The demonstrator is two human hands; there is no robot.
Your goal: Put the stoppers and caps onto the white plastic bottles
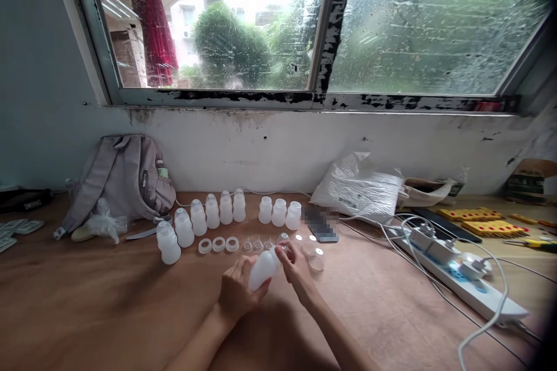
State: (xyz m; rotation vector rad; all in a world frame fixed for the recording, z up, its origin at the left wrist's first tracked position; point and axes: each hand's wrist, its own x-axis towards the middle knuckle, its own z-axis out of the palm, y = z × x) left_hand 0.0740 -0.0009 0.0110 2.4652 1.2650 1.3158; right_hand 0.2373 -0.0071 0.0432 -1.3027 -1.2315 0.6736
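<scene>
My left hand (pixel 239 287) is wrapped round a frosted white baby bottle (pixel 263 269), tilted with its top toward the right. At that top end my right hand (pixel 296 266) has its fingers closed; they hide the part they pinch. Just beyond the hands lie three white collar rings (pixel 219 244), several clear nipples (pixel 258 244) and several clear dome caps (pixel 316 259). Behind them stand three open bottles (pixel 279 213). A curved row of several capped bottles (pixel 199 218) stands to the left.
A grey backpack (pixel 119 179) leans on the wall at left. A blurred phone (pixel 322 226) and a silver plastic mailer (pixel 359 188) lie at the back. At right are a power strip (pixel 461 278) with loose cables, a black tablet-like slab (pixel 444 225) and yellow parts (pixel 487 226).
</scene>
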